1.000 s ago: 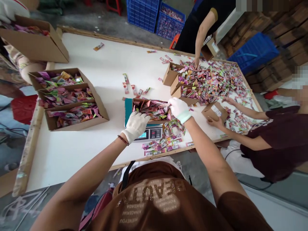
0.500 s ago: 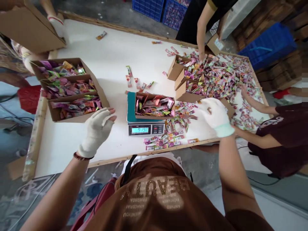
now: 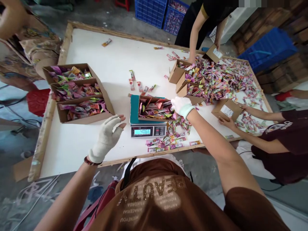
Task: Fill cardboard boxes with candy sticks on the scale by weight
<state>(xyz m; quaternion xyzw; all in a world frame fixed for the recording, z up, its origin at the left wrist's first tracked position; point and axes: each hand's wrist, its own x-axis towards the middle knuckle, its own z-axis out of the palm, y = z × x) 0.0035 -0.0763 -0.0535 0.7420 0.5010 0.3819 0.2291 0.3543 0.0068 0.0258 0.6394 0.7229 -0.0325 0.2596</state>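
Observation:
A cardboard box (image 3: 140,109) filled with colourful sachets sits on a digital scale (image 3: 148,131) with a teal platform near the table's front edge. My gloved right hand (image 3: 181,106) rests at the box's right rim with its fingers curled down; what they hold is hidden. My gloved left hand (image 3: 106,138) hovers over the white table (image 3: 79,144) left of the scale, fingers stretched out and empty. Loose sachets (image 3: 168,141) lie in front of and to the right of the scale.
Three filled boxes (image 3: 84,119) stand in a row at the left. A big heap of sachets (image 3: 223,77) and several open boxes (image 3: 179,72) cover the far right. A person at the right holds a small box (image 3: 226,109); another person (image 3: 192,38) leans in from the far side. Blue crates (image 3: 150,11) stand behind.
My right hand has come back from above the loose sachets to the box's right rim. My left hand stays raised left of the scale. The scale's reading has changed.

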